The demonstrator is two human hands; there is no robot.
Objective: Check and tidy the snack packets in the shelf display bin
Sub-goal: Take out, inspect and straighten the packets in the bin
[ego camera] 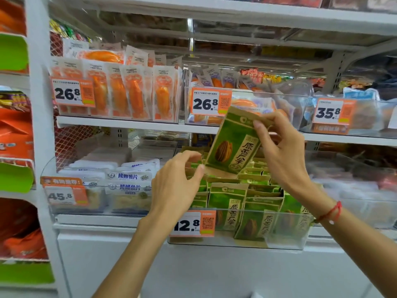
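My right hand [281, 147] pinches the green paper sunflower-seed packet [234, 143] by its top, lifted for checking, above the clear plastic display bin [285, 241], while my left hand [174, 186] pinches its lower corner, steadying it.

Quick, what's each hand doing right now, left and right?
Left hand: pinches the bottom corner of the raised green packet.
Right hand: grips the same packet's top edge, above the display bin.
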